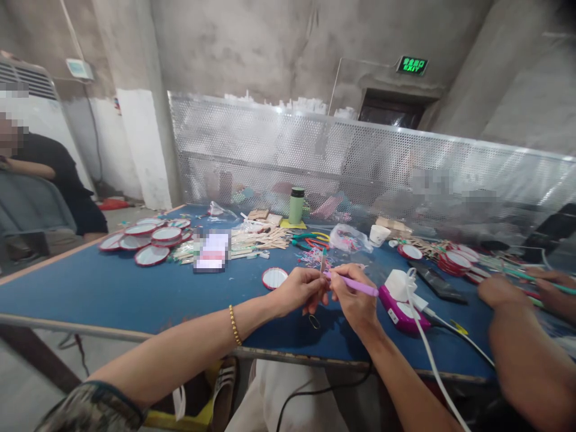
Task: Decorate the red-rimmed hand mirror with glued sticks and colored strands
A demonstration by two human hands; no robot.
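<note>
In front of me, my left hand (305,289) is closed in a pinch on a thin pale strip (323,261) that stands upright and has a teal top. A thin yellowish wire loop (314,322) hangs just below these fingers; what it is fixed to is hidden. My right hand (356,300) grips a purple pen-shaped tool (360,287), its front end against the left fingertips. Both sets of fingertips meet, so the contact point cannot be made out. Left of them lies a round red-rimmed white disc (275,278). Behind the hands sits a pile of small pink and blue pieces (310,258).
Red-rimmed discs (153,255) lie stacked at left beside a phone (211,251) and wooden sticks (270,240). Pliers (315,239), a green bottle (296,206) and a paper cup (379,234) stand behind. A purple power strip (400,312) with cables is at right, near another person's hands (504,294).
</note>
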